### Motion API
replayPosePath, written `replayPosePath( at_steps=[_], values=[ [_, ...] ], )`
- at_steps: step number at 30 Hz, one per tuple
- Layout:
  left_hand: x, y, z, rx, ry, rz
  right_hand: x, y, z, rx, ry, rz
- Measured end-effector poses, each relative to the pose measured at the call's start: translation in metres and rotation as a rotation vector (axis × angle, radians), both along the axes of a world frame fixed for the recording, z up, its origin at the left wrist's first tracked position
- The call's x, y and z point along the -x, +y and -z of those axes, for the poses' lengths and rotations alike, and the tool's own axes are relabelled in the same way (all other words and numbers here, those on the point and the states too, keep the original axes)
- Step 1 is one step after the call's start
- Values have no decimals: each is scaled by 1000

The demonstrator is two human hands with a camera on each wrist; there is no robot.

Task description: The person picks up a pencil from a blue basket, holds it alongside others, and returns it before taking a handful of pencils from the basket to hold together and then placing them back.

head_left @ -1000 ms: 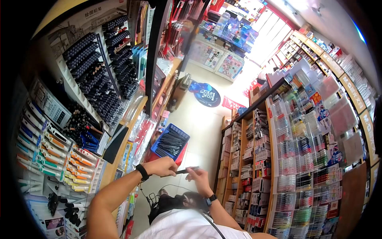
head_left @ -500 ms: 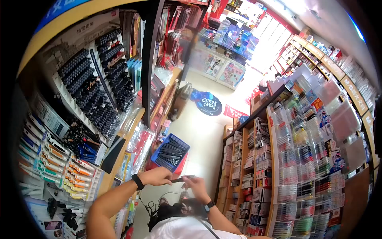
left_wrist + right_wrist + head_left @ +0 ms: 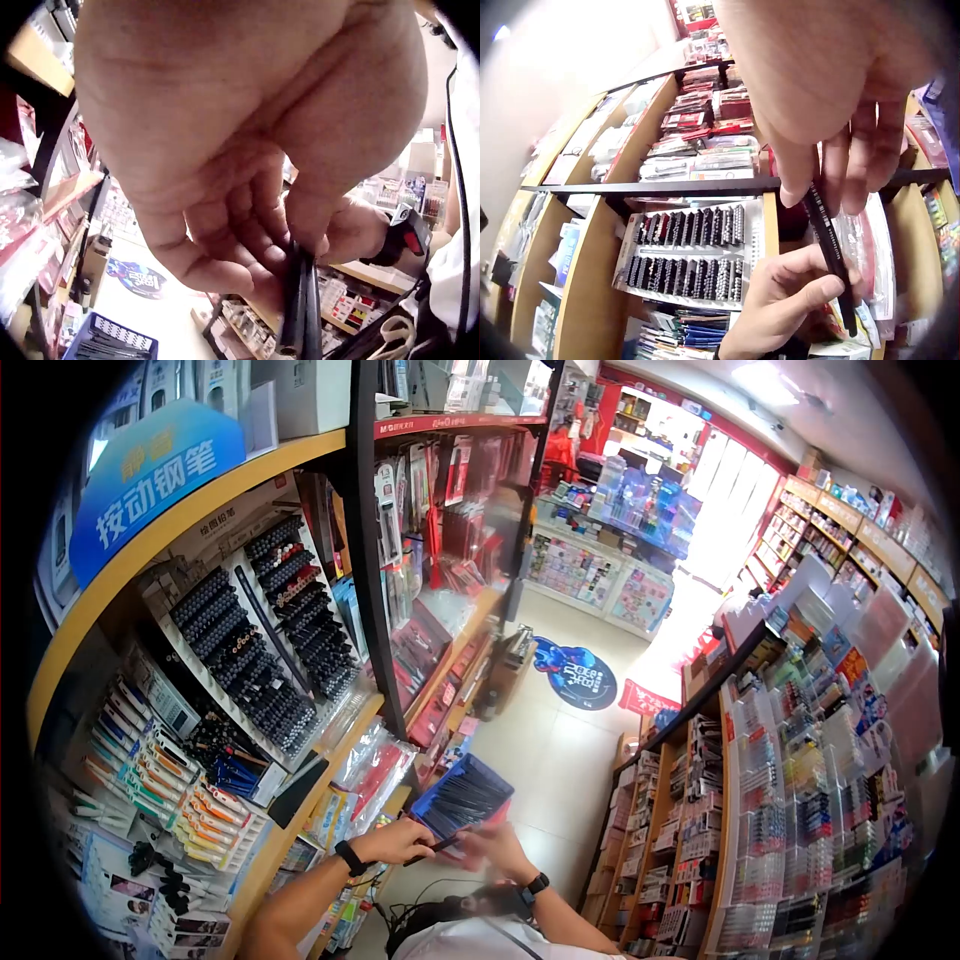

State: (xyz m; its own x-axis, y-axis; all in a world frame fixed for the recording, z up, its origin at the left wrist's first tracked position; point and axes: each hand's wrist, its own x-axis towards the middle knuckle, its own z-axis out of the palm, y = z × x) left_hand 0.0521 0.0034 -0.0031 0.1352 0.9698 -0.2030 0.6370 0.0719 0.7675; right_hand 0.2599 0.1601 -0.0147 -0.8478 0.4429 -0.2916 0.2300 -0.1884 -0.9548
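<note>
A slim black pen with white lettering runs between my two hands. My left hand pinches its lower end between thumb and fingers. My right hand, blurred in the head view, has its thumb and fingertips around the pen's upper part in the right wrist view. Seen from the left wrist, two dark barrels lie side by side below the left thumb. Just beyond the hands stands a blue basket with many black pens in it.
Pen racks and rows of highlighter-like pens fill the left shelf. To the right, a tall shelf holds clear pen boxes. The tiled aisle runs between them towards a glass counter.
The head view has tilted up and swung left. Both hands stay at the black pen and now overlap the near edge of the blue basket. The right hand has become blurred.
</note>
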Motion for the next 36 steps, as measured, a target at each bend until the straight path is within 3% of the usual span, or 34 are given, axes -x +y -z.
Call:
replayPosePath(
  at_steps=[2, 3, 6, 8, 14, 18, 22, 25, 36],
  values=[
    [-11, 0, -4, -121, 0, -143, 10, 22, 19, -45, 127, -25],
    [-19, 2, -12, -14, -26, -243, 12, 30, 17, -73, 108, -37],
    [-40, 2, 7, -188, -100, -398, 19, 49, 2, -16, 160, -103],
    [-62, 4, 3, -238, -80, -543, 21, 63, -1, -115, 136, -190],
    [-106, 3, 9, -302, -272, -916, 41, 74, 9, 5, 124, -298],
    [-122, -7, -20, -210, -435, -1170, 55, 67, 1, 68, 123, -410],
    [-132, -23, 1, -375, -318, -1336, 65, 67, 5, 119, 177, -465],
    [-139, -32, 3, -338, -337, -1443, 72, 68, 10, 130, 181, -527],
    [-139, -48, -2, -357, -365, -1485, 80, 48, -5, 184, 229, -536]
  ],
)
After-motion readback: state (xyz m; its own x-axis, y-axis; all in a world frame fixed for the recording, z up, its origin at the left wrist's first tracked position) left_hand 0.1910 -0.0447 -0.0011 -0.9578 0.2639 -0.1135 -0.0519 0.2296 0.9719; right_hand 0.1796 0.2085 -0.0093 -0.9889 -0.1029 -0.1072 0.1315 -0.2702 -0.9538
